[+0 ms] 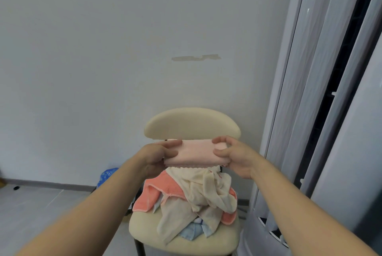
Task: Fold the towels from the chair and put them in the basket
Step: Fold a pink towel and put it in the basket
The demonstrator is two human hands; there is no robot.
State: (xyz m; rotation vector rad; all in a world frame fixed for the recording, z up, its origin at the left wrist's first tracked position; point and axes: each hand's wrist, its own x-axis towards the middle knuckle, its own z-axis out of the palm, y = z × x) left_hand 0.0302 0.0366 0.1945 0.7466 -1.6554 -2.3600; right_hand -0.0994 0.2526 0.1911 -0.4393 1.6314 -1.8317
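Note:
A pale pink towel (195, 153), folded into a narrow band, is stretched in the air above the chair. My left hand (159, 157) pinches its left end and my right hand (233, 155) pinches its right end. Below them the cream chair (192, 125) carries a heap of towels: a cream one (208, 191) on top, a coral one (157, 191) under it, a beige one (175, 218) and a light blue one (192, 232) at the front of the seat. No basket is in view.
A plain wall stands behind the chair. A tall white standing unit with vertical slats (322, 111) fills the right side, close to the chair. Grey tiled floor (41, 210) lies to the left, with a blue object (106, 175) by the skirting.

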